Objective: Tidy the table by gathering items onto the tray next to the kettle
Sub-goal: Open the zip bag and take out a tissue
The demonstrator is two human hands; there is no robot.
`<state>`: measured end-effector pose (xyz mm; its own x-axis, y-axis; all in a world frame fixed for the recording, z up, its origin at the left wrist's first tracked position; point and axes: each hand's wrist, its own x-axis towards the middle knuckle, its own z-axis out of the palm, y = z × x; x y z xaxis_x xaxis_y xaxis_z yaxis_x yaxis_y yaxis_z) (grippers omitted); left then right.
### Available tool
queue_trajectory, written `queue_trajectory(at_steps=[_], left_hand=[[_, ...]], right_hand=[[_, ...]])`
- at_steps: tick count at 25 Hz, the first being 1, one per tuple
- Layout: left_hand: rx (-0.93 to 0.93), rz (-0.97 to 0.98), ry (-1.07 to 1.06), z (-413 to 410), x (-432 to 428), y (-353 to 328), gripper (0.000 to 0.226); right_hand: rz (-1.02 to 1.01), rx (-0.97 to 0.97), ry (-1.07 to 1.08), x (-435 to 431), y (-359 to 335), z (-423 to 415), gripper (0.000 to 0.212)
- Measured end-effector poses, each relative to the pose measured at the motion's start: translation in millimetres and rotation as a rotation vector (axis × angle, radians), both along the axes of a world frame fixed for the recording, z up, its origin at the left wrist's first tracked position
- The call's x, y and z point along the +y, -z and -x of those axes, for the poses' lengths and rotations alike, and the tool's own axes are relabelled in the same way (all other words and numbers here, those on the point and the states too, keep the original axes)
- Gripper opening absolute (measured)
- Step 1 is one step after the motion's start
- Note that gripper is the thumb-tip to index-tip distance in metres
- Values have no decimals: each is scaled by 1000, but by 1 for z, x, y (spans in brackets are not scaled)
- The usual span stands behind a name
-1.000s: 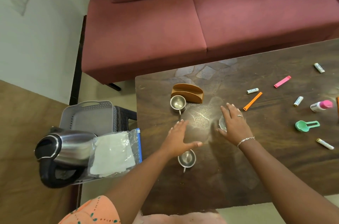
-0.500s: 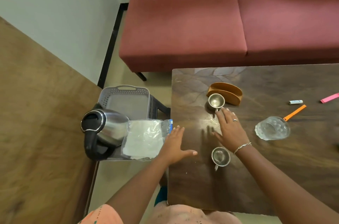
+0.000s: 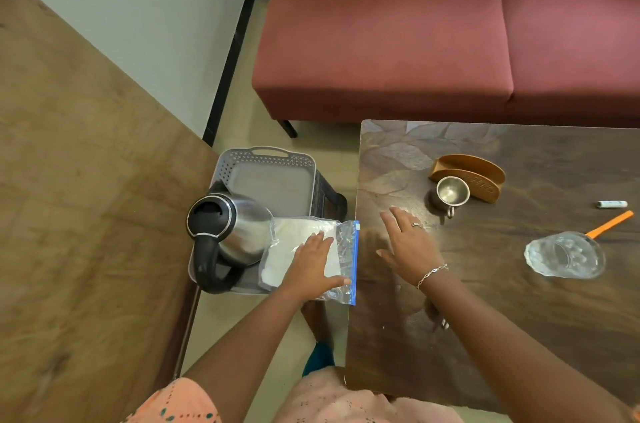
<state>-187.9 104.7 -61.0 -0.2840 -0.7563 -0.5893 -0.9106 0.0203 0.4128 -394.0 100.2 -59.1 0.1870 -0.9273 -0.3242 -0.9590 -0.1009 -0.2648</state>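
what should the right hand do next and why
Probably reach the right hand forward and grip the steel cup. That hand is open over the table holding nothing, the cup stands nearest its fingertips, and the left hand is busy resting on the zip bag on the tray.

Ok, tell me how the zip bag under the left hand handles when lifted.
The zip bag will likely sag and fold: thin, crinkled plastic around a white filling. Its glossy film looks slippery, so it may slide under the fingers. It overhangs the tray beside the kettle, so a push could tip it off.
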Motion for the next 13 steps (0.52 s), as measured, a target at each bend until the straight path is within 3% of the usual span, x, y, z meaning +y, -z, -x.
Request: queue_trajectory(at_steps=[13], left_hand=[[16, -21, -33, -41, -34, 14, 80]], right_hand=[[-279, -102, -49, -59, 49, -66, 33]])
